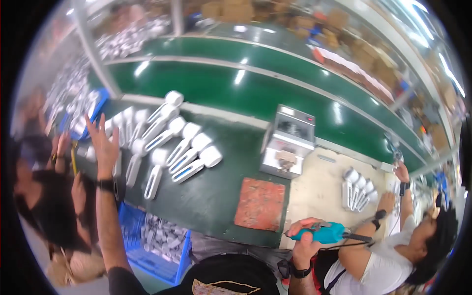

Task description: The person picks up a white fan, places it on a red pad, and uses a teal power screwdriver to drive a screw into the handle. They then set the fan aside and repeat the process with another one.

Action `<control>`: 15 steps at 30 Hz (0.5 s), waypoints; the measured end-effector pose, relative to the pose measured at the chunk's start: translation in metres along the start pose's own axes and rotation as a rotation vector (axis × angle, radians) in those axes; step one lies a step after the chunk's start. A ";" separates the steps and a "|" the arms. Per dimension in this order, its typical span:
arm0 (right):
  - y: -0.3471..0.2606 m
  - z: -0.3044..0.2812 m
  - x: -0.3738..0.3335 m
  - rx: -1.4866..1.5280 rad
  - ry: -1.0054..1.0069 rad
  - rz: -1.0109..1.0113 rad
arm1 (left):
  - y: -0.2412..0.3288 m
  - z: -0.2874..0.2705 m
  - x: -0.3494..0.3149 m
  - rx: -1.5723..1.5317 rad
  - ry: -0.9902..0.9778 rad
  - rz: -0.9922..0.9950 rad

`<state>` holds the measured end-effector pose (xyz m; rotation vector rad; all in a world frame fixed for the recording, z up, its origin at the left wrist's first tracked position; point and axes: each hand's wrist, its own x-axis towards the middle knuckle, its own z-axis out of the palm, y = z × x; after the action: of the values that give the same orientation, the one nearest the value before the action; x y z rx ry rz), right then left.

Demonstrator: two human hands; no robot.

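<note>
my right hand (304,243) wrapped round a teal power driver (328,233), just right of the red mat (260,204), left hand (104,150) splayed, nothing in it, near white long-handled pieces (178,125) way left of that mat

One teal, cylindrical electric screwdriver (323,232) at lower right of centre; one square red-orange mat (260,204); one boxy silver metal machine (288,140); two blue plastic crates (129,222) at left; four round-headed, white-and-grey plastic devices (360,183) at right, at least ten at left, where overlap hides the exact count.
</note>
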<state>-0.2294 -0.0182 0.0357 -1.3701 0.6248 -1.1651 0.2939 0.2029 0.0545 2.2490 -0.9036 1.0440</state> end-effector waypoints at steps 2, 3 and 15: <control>-0.004 -0.004 -0.005 -0.024 0.019 0.018 | 0.078 -0.022 0.002 -0.262 -0.140 0.008; -0.006 -0.007 -0.006 -0.037 -0.005 0.053 | 0.116 -0.030 0.003 -0.360 -0.170 0.083; -0.025 -0.018 -0.012 0.088 0.054 0.061 | 0.425 -0.025 -0.047 -1.321 -0.780 0.447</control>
<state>-0.2563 -0.0100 0.0531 -1.2410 0.6422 -1.1699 -0.0542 -0.0429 0.0979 1.2158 -1.7415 -0.4117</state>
